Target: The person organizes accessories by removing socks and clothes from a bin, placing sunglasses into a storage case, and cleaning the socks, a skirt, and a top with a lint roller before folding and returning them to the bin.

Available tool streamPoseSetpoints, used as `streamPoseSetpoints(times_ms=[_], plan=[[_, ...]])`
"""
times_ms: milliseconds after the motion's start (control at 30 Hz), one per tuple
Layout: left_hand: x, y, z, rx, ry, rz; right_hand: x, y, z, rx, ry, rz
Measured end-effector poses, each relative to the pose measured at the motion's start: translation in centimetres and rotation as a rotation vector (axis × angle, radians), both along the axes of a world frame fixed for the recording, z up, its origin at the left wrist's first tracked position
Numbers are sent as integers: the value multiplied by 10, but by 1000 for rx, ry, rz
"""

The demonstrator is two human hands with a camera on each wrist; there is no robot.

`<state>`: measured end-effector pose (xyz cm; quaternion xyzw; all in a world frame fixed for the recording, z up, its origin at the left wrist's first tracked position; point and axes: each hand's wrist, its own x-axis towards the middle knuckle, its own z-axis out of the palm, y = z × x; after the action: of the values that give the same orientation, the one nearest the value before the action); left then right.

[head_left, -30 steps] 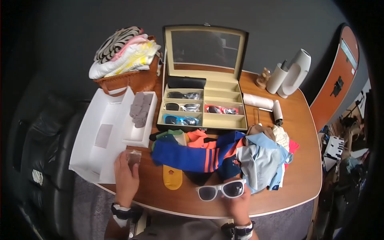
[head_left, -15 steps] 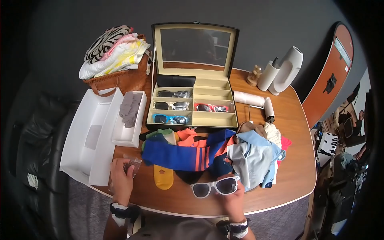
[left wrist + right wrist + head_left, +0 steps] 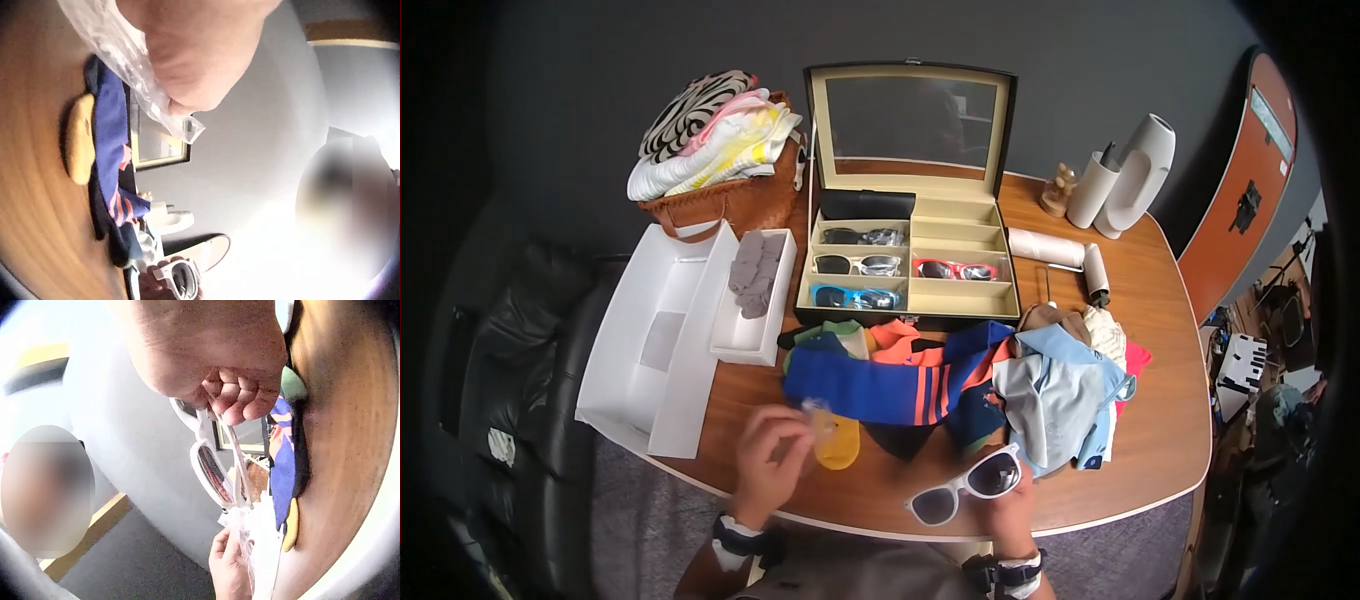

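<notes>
Though open, display case (image 3: 960,299) with four pairs of sunglasses (image 3: 857,265).

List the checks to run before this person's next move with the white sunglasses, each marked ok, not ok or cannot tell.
1. Right hand grips the white sunglasses: ok.
2. Left hand pinches the clear plastic bag: ok.
3. Bag mouth open wide enough: cannot tell.
4. Display case lid raised: ok.
5. Empty compartment in the case: ok, beside the blue sunglasses.
6. Table in front of the case free of clothes: not ok, a blue striped garment lies there.
</notes>
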<state>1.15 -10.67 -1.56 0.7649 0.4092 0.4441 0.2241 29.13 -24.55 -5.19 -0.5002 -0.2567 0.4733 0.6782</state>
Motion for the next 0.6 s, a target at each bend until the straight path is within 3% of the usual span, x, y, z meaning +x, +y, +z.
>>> streamPoseSetpoints(times_ms=[100, 233, 267, 300, 367, 467, 600], plan=[[12, -6, 4, 33, -47, -181, -2, 5, 2, 69, -229, 56], [20, -10, 11, 130, -21, -325, -2, 10, 21, 88, -176, -32], [22, -13, 14, 119, -17, -325, -5, 11, 31, 28, -121, -87], [22, -16, 18, 130, -12, -339, -7, 15, 35, 120, 24, -106], [24, -20, 25, 142, -5, -357, -4, 18, 46, 135, -56, -127], [26, -25, 29, 179, 13, -413, -5, 21, 55, 160, 36, -98], [29, -26, 31, 188, 21, -445, -4, 14, 50, 116, -124, -80]])
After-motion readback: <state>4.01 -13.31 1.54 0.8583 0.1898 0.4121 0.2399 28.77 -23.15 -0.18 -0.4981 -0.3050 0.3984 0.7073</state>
